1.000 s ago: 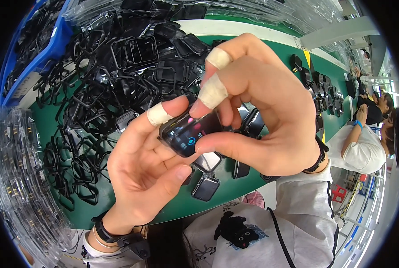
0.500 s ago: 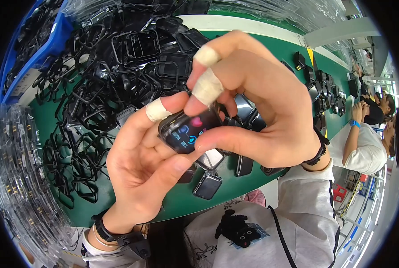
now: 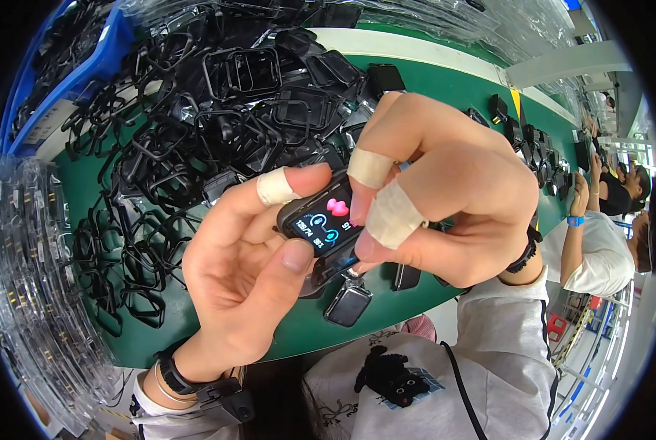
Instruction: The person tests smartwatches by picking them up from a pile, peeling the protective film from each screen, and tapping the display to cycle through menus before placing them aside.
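Note:
A small black smartwatch body (image 3: 321,222) with its screen lit in pink, blue and white is held over the table. My left hand (image 3: 243,257) grips its left end between thumb and index finger, palm up. My right hand (image 3: 445,198) is closed in a pinch at the watch's right edge, thumb and index finger pressed together. A dark shiny edge (image 3: 335,262) shows along the watch's lower side; whether it is a separate frame I cannot tell. Pale tape wraps the left index finger and two right fingers. Just below lies another black watch body (image 3: 348,303).
A tangled heap of black watch frames (image 3: 218,125) covers the green table (image 3: 431,73) at the left and back. Further left are a blue bin (image 3: 67,95) and stacked clear plastic trays (image 3: 38,293). More watches (image 3: 537,150) lie at right, near a co-worker in white (image 3: 599,253).
The watch has turned slightly and its screen now shows more fully. My right hand has come down and right, its thumb leaving the screen's face for the right edge.

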A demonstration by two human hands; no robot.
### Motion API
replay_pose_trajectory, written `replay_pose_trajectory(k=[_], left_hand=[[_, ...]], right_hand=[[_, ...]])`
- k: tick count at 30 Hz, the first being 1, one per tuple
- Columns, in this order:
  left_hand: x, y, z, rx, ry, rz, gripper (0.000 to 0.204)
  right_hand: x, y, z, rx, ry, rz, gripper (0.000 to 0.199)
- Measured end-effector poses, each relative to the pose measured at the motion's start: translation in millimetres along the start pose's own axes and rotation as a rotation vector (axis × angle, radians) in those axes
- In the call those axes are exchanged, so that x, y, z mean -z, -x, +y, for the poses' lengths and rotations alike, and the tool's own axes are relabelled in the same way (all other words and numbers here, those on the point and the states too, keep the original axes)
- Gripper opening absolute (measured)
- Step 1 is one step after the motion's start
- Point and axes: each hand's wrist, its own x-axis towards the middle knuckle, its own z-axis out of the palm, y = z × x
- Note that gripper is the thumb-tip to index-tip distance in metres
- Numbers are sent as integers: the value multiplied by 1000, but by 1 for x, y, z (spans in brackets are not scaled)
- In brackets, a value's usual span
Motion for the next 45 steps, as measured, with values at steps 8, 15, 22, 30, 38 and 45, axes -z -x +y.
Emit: replay_pose_trajectory(k=[8, 15, 22, 30, 38, 45], left_hand=[[2, 1, 0, -8, -52, -16, 55], [-9, -3, 3, 46, 3, 104, 54], [-11, -5, 4, 154, -1, 165, 55], [-12, -6, 2, 124, 76, 190, 55], [-10, -5, 1, 126, 57, 188, 56], [-9, -6, 2, 134, 77, 157, 57]], right_hand=[[2, 0, -2, -20, -10, -27, 15], [6, -2, -7, -88, 78, -63, 25], [1, 3, -7, -290, 63, -32, 35], [0, 5, -5, -288, 69, -34, 37], [-2, 5, -4, -263, 49, -8, 33], [-2, 4, -5, -264, 53, -9, 31]])
